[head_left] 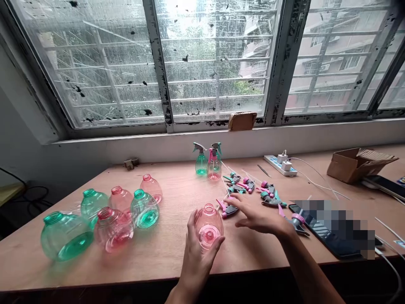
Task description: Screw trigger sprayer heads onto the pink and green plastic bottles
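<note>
My left hand is wrapped round a clear pink bottle with an uncapped threaded neck, above the near part of the table. To its right, my right hand reaches over the table with fingers apart, close to a pink and grey spray head; contact cannot be made out. More spray heads in pink, green and grey lie behind and beside that hand, among them a green one and a pink one. Thin white tubes run from some of them.
Several open pink and green bottles stand at the left. Assembled spray bottles stand near the wall. A power strip, a cardboard box, white cables and a dark tablet lie on the right.
</note>
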Action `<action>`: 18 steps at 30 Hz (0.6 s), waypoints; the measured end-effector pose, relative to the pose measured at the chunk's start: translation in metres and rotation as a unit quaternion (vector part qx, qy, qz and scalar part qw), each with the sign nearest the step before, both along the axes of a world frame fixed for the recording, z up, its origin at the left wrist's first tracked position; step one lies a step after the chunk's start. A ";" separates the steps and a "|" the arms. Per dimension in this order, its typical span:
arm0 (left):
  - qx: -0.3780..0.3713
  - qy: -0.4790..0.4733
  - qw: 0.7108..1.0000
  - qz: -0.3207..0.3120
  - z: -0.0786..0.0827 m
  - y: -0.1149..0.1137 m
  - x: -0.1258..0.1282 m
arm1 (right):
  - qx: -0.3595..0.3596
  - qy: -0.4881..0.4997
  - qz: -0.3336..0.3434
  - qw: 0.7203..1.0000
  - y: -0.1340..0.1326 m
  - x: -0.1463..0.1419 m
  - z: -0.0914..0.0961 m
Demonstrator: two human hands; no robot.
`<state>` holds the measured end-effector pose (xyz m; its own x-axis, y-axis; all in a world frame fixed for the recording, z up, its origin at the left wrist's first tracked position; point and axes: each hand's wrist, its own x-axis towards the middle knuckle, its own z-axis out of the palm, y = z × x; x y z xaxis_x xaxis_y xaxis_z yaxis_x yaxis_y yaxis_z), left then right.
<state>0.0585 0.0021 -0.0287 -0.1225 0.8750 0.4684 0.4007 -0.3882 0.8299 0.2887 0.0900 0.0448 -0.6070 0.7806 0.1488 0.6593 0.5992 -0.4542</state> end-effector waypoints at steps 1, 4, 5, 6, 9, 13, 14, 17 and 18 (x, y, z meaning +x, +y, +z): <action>-0.006 0.005 1.000 -0.009 0.001 -0.001 0.000 | 0.010 -0.014 -0.013 1.000 0.003 0.001 -0.002; -0.029 0.036 0.998 -0.042 0.006 -0.004 0.000 | 0.031 -0.039 -0.033 0.998 0.013 -0.003 -0.010; -0.036 0.046 0.997 -0.049 0.008 -0.005 0.000 | 0.035 -0.042 -0.038 0.998 0.017 -0.006 -0.012; -0.040 0.053 0.996 -0.052 0.009 -0.006 0.001 | 0.038 -0.047 -0.044 0.997 0.019 -0.008 -0.015; -0.046 0.060 0.995 -0.061 0.012 -0.007 0.001 | 0.036 -0.058 -0.058 0.996 0.025 -0.008 -0.021; -0.044 0.073 0.995 -0.061 0.013 -0.005 0.001 | 0.027 -0.056 -0.051 0.997 0.020 0.010 -0.013; -0.045 0.078 0.994 -0.061 0.013 -0.004 0.001 | 0.024 -0.048 -0.046 0.998 0.016 0.015 -0.007; -0.049 0.080 0.993 -0.074 0.011 -0.002 0.001 | -0.009 0.028 -0.040 0.999 -0.001 0.029 0.017; -0.049 0.078 0.993 -0.078 0.010 -0.002 0.001 | -0.023 0.068 -0.037 0.997 -0.007 0.033 0.025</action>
